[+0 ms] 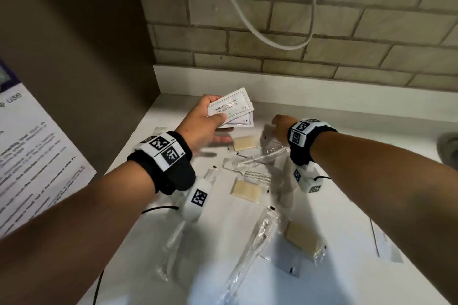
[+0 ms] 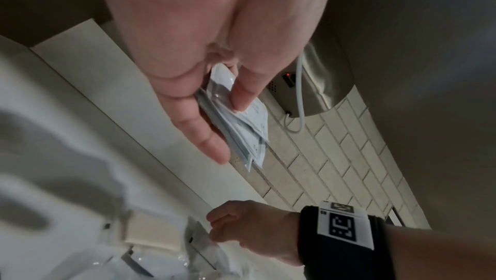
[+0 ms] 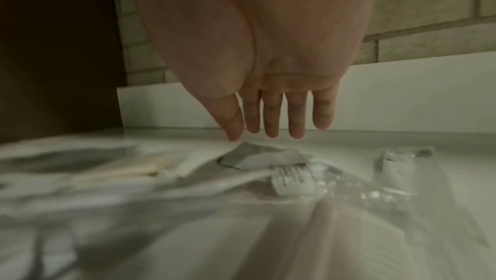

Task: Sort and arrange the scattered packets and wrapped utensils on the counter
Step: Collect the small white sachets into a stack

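My left hand [image 1: 205, 121] holds a fanned stack of white shampoo packets [image 1: 230, 106] above the counter's back left, thumb on top; the left wrist view shows the stack [image 2: 241, 127] pinched between thumb and fingers. My right hand [image 1: 278, 124] hovers low over the counter with straight fingers [image 3: 271, 123] pointing down at a flat white packet [image 3: 257, 156]. A wrapped toothbrush [image 3: 292, 180] and a small wrapped tube [image 3: 394, 161] lie just in front of it. Beige packets [image 1: 246, 190] and clear-wrapped utensils [image 1: 257, 238] are scattered on the white counter [image 1: 347, 126].
A brick-tiled wall [image 1: 322, 39] with a white ledge backs the counter, and a white cord [image 1: 247, 20] loops down from a wall-mounted unit. A dark panel [image 1: 86, 57] closes the left side. A printed sheet [image 1: 29, 156] hangs at far left. More white packets [image 1: 386, 247] lie at right.
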The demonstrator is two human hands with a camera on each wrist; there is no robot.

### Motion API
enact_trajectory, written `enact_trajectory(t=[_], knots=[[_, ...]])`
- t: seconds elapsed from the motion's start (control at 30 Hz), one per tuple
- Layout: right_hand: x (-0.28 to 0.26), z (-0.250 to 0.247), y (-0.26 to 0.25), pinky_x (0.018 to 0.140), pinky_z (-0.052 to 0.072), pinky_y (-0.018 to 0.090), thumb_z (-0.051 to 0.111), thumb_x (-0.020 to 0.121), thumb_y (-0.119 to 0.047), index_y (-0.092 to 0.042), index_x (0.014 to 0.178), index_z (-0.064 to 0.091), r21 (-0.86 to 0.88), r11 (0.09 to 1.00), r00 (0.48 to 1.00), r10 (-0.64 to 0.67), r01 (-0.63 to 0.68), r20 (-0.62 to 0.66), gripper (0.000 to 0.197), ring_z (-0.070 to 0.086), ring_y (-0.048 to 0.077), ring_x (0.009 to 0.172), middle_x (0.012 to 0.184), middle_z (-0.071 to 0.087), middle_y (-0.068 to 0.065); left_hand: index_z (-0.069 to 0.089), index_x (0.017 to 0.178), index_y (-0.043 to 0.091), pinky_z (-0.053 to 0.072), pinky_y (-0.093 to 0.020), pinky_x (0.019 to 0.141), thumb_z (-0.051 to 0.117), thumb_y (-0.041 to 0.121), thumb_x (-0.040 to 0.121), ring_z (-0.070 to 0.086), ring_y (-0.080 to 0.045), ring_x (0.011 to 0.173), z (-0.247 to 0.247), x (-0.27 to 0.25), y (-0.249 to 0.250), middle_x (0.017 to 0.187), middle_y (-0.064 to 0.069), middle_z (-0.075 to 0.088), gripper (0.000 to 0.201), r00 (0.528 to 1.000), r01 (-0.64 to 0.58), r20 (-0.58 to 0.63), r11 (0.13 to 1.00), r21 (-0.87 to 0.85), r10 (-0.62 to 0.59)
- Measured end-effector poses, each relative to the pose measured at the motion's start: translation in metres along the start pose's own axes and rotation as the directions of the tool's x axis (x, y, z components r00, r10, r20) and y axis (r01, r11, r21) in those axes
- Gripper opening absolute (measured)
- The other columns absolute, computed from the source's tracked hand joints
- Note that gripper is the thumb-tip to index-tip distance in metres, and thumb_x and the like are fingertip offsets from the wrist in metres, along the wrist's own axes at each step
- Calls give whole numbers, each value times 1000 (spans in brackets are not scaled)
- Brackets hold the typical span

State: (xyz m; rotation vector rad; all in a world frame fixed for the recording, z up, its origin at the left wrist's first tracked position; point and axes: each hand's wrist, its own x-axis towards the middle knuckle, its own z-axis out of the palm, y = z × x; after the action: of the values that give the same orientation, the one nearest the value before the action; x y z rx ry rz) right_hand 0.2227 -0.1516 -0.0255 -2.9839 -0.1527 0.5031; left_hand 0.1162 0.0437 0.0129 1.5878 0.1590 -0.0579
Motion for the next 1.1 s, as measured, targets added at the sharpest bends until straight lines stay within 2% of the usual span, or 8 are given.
enact_trajectory(t=[0.13,0.3,0.4,0.5,0.73,0.83,1.0,1.1], knots=[[32,10,4,87,51,36,69,78,-37,-25,116,59,-207,978,997,-22,38,80,40,62,33,107,120,60,4,41,124,21,59,-44,66,43,4,100,72,-26,81,-2,14,-10,113,-11,64,29,999,26,34,1000,-3,-26],[136,51,51,66,58,40,82,32,-64,-25,98,59,-165,986,993,31,-12,110,80,67,26,67,79,64,-8,45,112,23,53,-39,61,44,1,98,67,-24,68,-4,23,-22,101,-8,65,26,999,37,30,998,49,-38],[42,6,13,84,48,30,74,72,-43,-15,110,59,-28,996,996,-91,90,-25,50,63,30,99,106,64,3,44,114,19,48,-31,57,42,-7,95,65,-18,65,-6,22,-25,102,-8,63,32,1000,30,1,997,68,-30],[11,-14,-1,80,37,27,59,91,-30,-6,113,54,190,968,984,-144,162,-107,33,56,29,107,114,60,13,47,113,19,46,-24,47,43,-9,93,64,-15,63,-9,17,-24,101,-6,64,35,999,31,-30,994,106,-28],[-37,-43,-16,70,48,27,62,89,-20,-14,84,50,376,796,879,-403,474,-256,15,65,12,71,86,67,12,50,117,16,42,-18,42,45,-8,90,65,-9,56,-10,-2,-15,100,-9,68,36,996,45,-79,985,167,-32],[-47,-44,-25,53,50,25,56,91,-12,-19,76,41,413,749,855,-466,518,-227,23,70,25,74,85,69,8,49,116,17,44,-18,45,46,-7,90,66,-11,59,-11,-10,-13,102,-10,68,35,997,44,-63,979,197,-32],[-68,-38,-33,51,31,22,82,70,-17,-14,89,42,348,696,778,-546,628,-311,44,36,14,54,64,42,-4,49,118,17,45,-18,45,49,-8,89,66,-16,65,-12,-22,-16,107,-18,66,38,996,34,-90,977,210,-16],[-75,-38,-34,51,36,14,84,64,-8,-16,100,49,391,661,767,-576,640,-282,51,43,11,61,73,48,-8,50,118,17,44,-19,46,50,-9,89,66,-11,60,-13,-27,-18,104,-18,66,39,995,32,-103,978,205,-10]])
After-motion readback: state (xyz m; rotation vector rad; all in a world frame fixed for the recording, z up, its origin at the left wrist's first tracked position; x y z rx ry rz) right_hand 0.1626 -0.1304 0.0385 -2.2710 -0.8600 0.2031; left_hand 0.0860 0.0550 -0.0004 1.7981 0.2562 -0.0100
